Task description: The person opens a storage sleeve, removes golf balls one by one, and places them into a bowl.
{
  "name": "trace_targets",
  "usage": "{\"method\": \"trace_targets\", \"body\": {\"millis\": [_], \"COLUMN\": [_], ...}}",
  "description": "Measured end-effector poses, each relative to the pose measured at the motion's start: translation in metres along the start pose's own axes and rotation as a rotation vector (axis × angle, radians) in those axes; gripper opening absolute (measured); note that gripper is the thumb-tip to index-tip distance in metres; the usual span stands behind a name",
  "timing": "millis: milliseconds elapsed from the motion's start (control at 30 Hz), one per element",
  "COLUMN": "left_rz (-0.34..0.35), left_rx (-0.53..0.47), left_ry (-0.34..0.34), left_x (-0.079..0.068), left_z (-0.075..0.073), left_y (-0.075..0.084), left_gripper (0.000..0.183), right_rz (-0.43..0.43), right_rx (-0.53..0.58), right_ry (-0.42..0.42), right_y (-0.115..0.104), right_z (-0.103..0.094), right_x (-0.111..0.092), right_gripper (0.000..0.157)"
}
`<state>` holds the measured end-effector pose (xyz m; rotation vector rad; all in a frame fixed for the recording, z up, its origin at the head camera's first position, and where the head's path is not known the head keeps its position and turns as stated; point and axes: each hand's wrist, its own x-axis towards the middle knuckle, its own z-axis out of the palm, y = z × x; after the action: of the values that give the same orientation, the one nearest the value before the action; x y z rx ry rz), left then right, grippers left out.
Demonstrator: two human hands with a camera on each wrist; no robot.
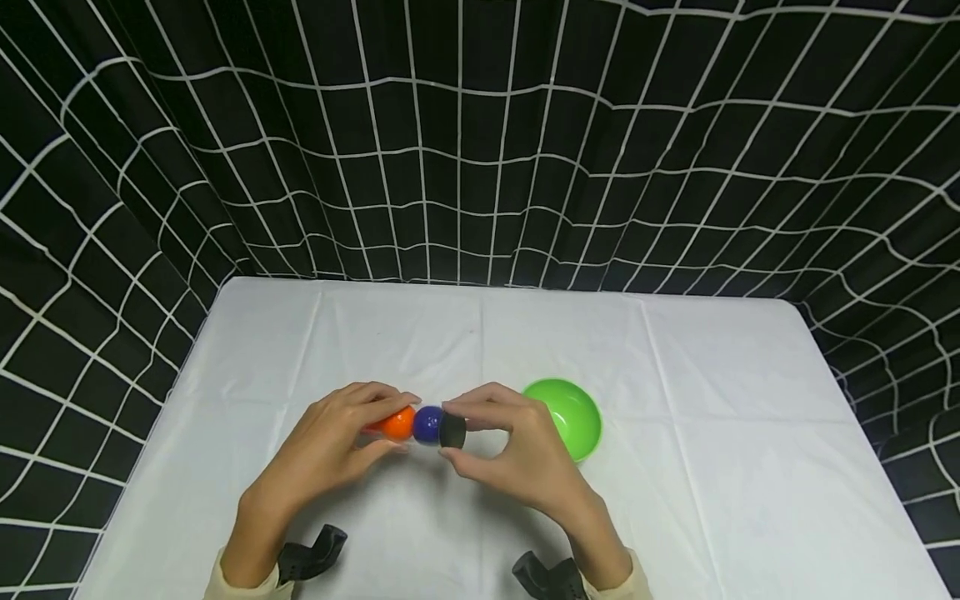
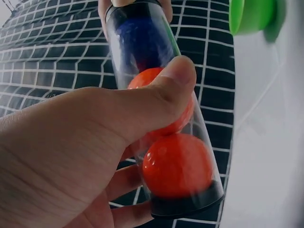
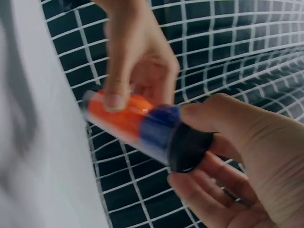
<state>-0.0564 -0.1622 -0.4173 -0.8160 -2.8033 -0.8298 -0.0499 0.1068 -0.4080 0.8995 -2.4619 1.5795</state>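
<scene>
Left hand (image 1: 324, 437) grips clear tube (image 2: 195, 125) round side; right hand (image 1: 525, 446) pinches black cap (image 1: 452, 431) at right end. Tube looks light, stiff, slippery; best held round middle.

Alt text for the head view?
A left hand grips a clear tube showing an orange ball and a blue ball; the right hand pinches its black cap. A green bowl, partly hidden by that hand, rests on the white cloth. Gridded curtain behind.
</scene>
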Motion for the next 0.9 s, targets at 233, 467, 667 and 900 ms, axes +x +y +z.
{"method": "trace_targets", "body": {"millis": [233,467,667,900], "left_rz": [-0.017,-0.096,-0.101,-0.107], "left_rx": [-0.045,-0.055,-0.061,-0.048], "left_ry": [0.005,0.014,0.012,0.008], "left_x": [-0.001,-0.002,-0.002,-0.005], "left_z": [-0.003,-0.006,-0.006,-0.010], "left_y": [0.000,-0.004,-0.006,-0.007], "left_gripper": [0.054,0.053,0.053,0.053], "right_rz": [0.010,0.103,0.222,0.199], "right_rx": [0.102,0.136,0.015,-0.236], "right_ry": [0.083,0.160,0.098,0.025], "right_y": [0.003,0.017,0.033,0.050], "right_z": [0.000,0.006,0.023,0.046], "right_x": [0.001,0.003,0.002,0.002], "right_gripper": [0.042,0.042,0.035,0.033]}}
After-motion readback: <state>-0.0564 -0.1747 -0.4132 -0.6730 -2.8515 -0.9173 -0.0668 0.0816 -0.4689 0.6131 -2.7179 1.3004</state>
